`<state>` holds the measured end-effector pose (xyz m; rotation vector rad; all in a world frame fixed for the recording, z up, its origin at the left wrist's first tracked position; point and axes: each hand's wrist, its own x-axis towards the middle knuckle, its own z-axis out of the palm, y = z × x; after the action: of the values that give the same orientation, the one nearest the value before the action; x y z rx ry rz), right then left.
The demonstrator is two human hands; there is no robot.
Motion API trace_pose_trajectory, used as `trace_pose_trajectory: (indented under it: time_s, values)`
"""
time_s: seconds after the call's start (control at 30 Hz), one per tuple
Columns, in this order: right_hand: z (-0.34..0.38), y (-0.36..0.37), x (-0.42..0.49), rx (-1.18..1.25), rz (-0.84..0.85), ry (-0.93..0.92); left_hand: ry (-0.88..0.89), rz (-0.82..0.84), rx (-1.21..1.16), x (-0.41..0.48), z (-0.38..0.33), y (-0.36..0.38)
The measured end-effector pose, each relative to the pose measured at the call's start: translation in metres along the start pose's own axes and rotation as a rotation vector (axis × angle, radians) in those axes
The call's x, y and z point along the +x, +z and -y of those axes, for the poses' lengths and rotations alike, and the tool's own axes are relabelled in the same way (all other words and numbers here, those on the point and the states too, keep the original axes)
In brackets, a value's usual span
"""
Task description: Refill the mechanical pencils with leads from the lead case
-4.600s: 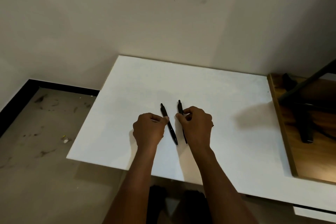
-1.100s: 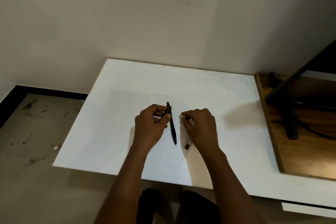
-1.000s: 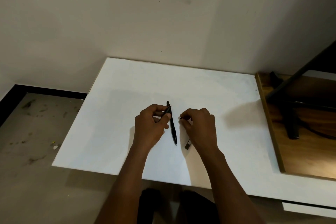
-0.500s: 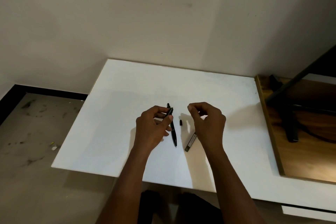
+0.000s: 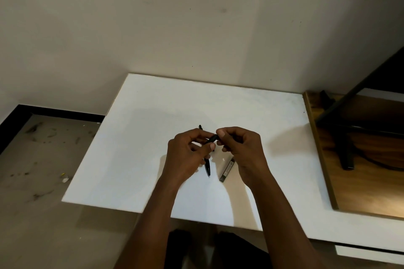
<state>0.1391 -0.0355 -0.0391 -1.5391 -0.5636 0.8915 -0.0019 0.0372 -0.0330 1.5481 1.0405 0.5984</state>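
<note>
My left hand (image 5: 188, 155) grips a black mechanical pencil (image 5: 211, 139) above the white table (image 5: 135, 137), its back end pointing right. My right hand (image 5: 240, 148) has its fingers curled, and its thumb and forefinger pinch at that back end. Anything thinner between the fingertips is too small to see. A second black pencil (image 5: 207, 166) lies on the table under my left hand, partly hidden. The dark lead case (image 5: 227, 169) lies just right of it, beside my right wrist. A tiny white bit (image 5: 223, 160) lies between the case and the pencil.
The table's left edge drops to a dusty floor (image 5: 39, 170). A wooden surface (image 5: 371, 181) with a black stand (image 5: 345, 150) adjoins the table on the right. The wall runs close behind the table.
My left hand has lifted and turned one pencil so its back end faces right. My right hand has moved left from above the lead case to meet that end. The case now lies uncovered.
</note>
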Motion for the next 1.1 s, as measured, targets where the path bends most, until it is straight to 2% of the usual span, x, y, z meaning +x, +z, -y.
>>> trace_pose_trajectory:
  time_s: [0.43, 0.57, 0.67, 0.83, 1.0, 1.1]
  values:
    - [-0.003, -0.001, 0.0, 0.043, -0.026, 0.014, 0.079, 0.011, 0.076, 0.0, 0.001, -0.002]
    - [-0.002, 0.0, -0.001, 0.114, -0.043, 0.034, 0.035, 0.012, 0.028, 0.0, 0.001, -0.002]
    - [0.0, -0.003, -0.001, 0.173, -0.121, 0.064, -0.055, 0.003, -0.047, -0.001, -0.001, -0.002]
    - [-0.009, -0.01, 0.003, -0.339, -0.232, -0.1, -0.154, -0.002, -0.271, 0.0, 0.001, -0.005]
    - [-0.014, 0.0, 0.002, -0.625, -0.198, -0.206, -0.177, -0.026, -0.403, 0.002, 0.006, -0.007]
    - [-0.018, 0.007, 0.003, -0.775, -0.133, -0.21, -0.197, -0.071, -0.456, 0.004, 0.011, -0.006]
